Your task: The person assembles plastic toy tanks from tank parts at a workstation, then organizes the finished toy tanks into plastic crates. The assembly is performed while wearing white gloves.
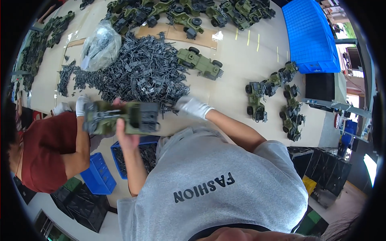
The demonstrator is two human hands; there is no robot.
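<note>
My bare left hand (126,138) is closed around a green toy military jeep (134,118), held up level near the table's front edge. My right hand (193,107), in a white glove, is at the near right edge of a big heap of small dark grey plastic parts (138,68). Its fingers are blurred, so whether they hold a part cannot be made out. Just beyond the heap, a green toy truck body (199,63) lies on the table.
Many toy jeeps (237,14) crowd the far edge, with several more (256,102) at the right. A clear plastic bag (100,46) rests beside the heap. Blue crates stand at far right (311,36) and below the table (99,172). A co-worker in dark red (48,152) works at left.
</note>
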